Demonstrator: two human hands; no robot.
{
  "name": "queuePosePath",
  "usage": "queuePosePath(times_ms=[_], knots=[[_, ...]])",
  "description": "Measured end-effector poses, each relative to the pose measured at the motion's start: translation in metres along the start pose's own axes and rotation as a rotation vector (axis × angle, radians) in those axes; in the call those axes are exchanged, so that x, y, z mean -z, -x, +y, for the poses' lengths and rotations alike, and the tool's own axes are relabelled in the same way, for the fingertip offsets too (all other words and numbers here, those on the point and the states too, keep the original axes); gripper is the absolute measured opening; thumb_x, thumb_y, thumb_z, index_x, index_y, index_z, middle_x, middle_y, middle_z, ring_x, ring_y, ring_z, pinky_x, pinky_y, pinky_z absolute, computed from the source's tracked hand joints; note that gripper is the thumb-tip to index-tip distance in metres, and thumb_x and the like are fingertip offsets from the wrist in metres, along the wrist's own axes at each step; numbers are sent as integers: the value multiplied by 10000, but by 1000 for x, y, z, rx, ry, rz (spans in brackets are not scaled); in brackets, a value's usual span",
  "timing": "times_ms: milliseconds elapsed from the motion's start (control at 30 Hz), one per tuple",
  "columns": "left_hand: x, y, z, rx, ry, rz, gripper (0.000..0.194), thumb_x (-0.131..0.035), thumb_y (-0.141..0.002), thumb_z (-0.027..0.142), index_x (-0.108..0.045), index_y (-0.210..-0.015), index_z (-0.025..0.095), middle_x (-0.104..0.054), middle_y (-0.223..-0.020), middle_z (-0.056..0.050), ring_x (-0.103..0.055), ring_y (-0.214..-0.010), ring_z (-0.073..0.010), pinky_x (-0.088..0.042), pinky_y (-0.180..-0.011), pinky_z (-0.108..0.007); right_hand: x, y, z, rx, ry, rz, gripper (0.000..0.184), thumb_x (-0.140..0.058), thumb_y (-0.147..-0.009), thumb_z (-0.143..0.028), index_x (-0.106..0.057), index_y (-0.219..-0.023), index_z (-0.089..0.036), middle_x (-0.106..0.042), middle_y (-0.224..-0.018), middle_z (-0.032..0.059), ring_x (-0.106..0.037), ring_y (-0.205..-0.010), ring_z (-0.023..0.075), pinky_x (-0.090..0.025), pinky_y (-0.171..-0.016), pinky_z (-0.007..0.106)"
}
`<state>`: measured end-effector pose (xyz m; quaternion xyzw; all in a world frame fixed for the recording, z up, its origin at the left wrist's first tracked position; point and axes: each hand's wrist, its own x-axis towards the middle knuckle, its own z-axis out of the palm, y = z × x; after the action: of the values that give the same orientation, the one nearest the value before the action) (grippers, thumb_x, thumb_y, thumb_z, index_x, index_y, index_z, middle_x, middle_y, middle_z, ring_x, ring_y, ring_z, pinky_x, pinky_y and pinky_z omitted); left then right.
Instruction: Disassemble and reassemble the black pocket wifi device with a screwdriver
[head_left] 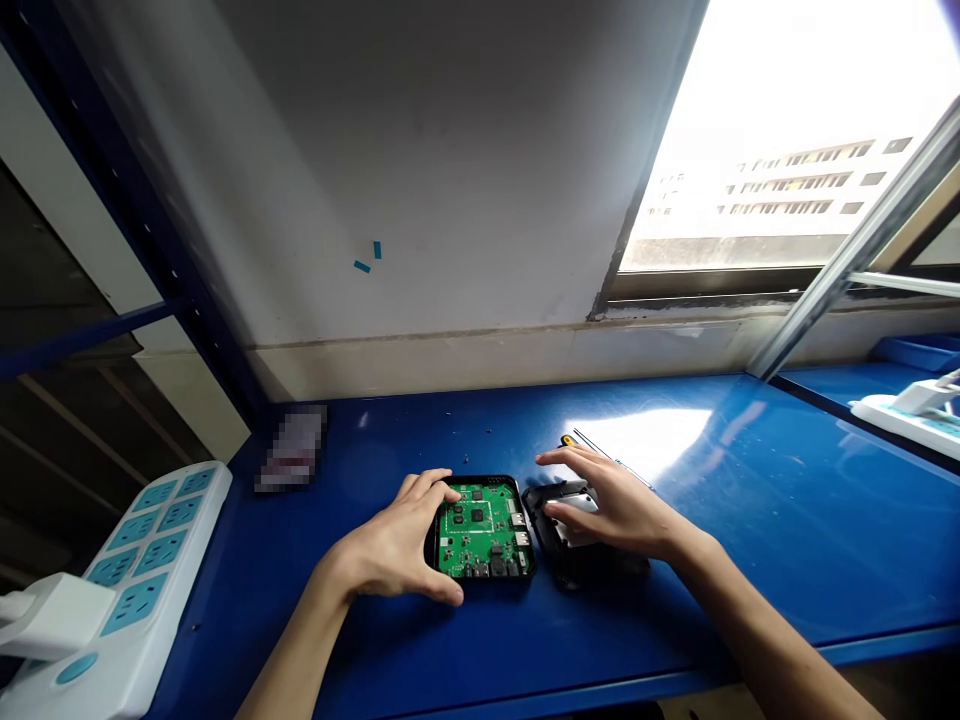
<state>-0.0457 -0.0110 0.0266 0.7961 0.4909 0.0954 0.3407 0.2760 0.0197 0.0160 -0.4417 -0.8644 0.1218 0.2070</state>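
A green circuit board (480, 535) sits in a black plastic case (531, 560) on the blue table. My left hand (401, 535) grips the case from its left side, fingers at the upper edge and thumb by the lower edge. Just right of it lies a second black plastic part (559, 550), apparently a cover, with a light metallic piece (576, 500) on it. My right hand (619, 505) hovers over this part with thumb and fingers spread; the hand hides much of it, and whether the thumb touches it I cannot tell.
Behind my right hand lie a yellow-and-black tool end (568, 440) and a thin dark rod (600, 450). Tiny screw-like bits (466, 459) lie beyond the case. A white power strip (169, 560) with a plugged-in adapter (60, 615) stands at left. A blurred-out item (294, 450) lies back left.
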Motion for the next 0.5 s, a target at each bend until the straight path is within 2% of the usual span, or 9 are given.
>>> queuePosePath(times_ms=[67, 100, 233, 367, 500], knots=[[0, 0, 1, 0, 3, 7, 790, -911, -589, 295, -546, -1288, 239, -317, -1635, -151, -308, -1513, -393, -404, -1169, -582, 5, 10, 9, -33, 18, -56, 639, -707, -867, -575, -596, -1396, -234, -661, -1406, 156, -601, -1332, 403, -532, -1057, 640], [-1, 0, 1, -1, 6, 7, 783, -903, -590, 292, -546, -1285, 237, -322, -1631, -149, -318, -1507, -389, -419, -1160, -571, 8, 16, 15, -41, 38, -90, 736, -732, -834, -607, -566, -1441, -227, -618, -1461, 167, -546, -1386, 422, -494, -1097, 655], [-1, -1, 0, -19, 17, 7, 772, -885, -571, 294, -553, -1266, 239, -346, -1612, -140, -353, -1475, -393, -455, -1129, -560, 20, 41, 39, -81, 85, -223, 1107, -835, -672, -688, -376, -1596, -287, -384, -1653, 139, -254, -1537, 489, -329, -1190, 722], [-1, -1, 1, -6, 43, 16, 775, -879, -553, 284, -563, -1259, 242, -353, -1609, -140, -340, -1480, -398, -474, -1112, -548, 23, 50, 46, -105, 51, -330, 1207, -856, -630, -682, -291, -1627, -303, -318, -1686, 135, -187, -1555, 493, -275, -1201, 741], [0, 0, 3, 11, 35, -15, 821, -904, -557, 358, -553, -1289, 232, -318, -1630, -145, -294, -1510, -405, -427, -1158, -549, 19, 50, 37, -110, 82, -298, 1181, -847, -646, -633, -292, -1628, -283, -367, -1662, 148, -179, -1561, 497, -311, -1187, 737]])
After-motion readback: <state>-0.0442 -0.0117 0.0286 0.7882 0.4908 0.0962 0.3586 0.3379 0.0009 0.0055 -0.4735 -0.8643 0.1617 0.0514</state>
